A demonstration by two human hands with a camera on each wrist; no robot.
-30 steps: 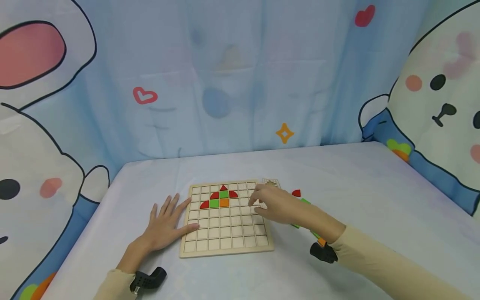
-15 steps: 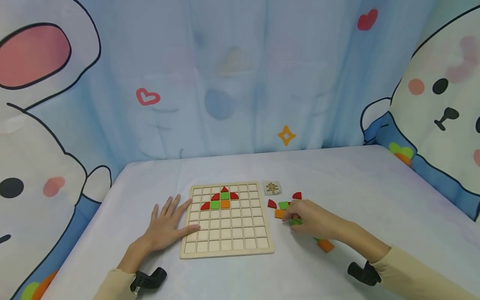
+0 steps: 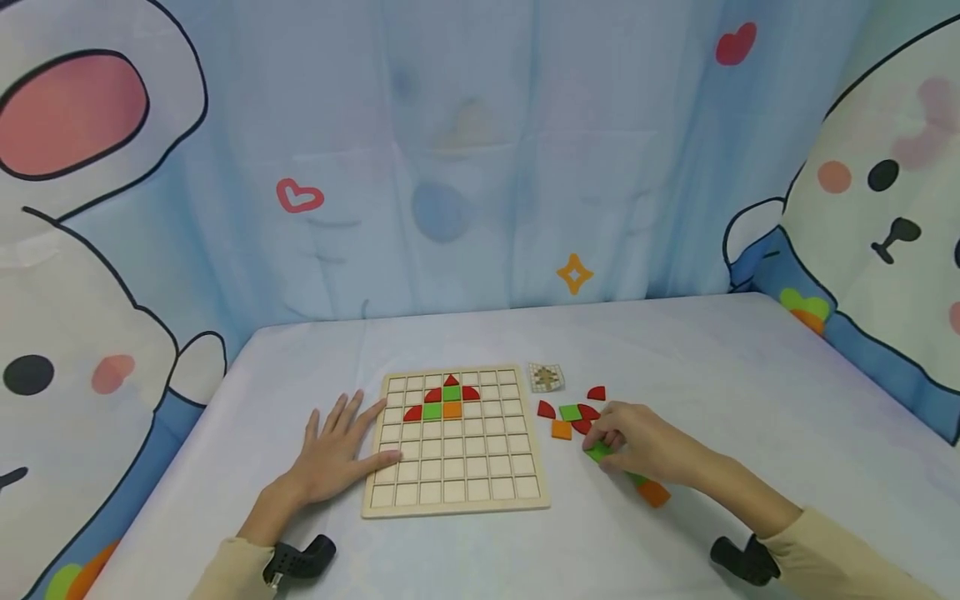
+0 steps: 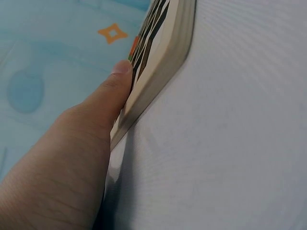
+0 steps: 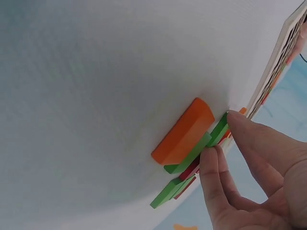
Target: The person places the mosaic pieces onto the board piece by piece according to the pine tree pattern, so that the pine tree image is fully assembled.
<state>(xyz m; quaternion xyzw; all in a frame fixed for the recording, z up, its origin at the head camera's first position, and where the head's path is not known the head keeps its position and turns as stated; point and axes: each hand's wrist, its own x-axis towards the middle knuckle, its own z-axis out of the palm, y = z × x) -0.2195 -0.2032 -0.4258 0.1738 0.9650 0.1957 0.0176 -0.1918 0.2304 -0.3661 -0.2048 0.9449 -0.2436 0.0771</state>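
A wooden grid board lies on the table. Near its top sit a red triangle, green squares, an orange square and red quarter-round tiles. My left hand rests at the board's left edge, fingers spread and thumb on the rim. To the right of the board, my right hand pinches a green tile between thumb and fingers, low over the loose pieces. In the right wrist view, an orange tile lies beside that grip.
Loose tiles lie right of the board: red quarter-rounds, a green square, an orange square and another orange tile. A small patterned card lies behind them. A printed curtain hangs beyond the table.
My right hand has moved from above the board's right side to the loose tiles and now pinches a green one. The left hand has stayed at the board's edge.
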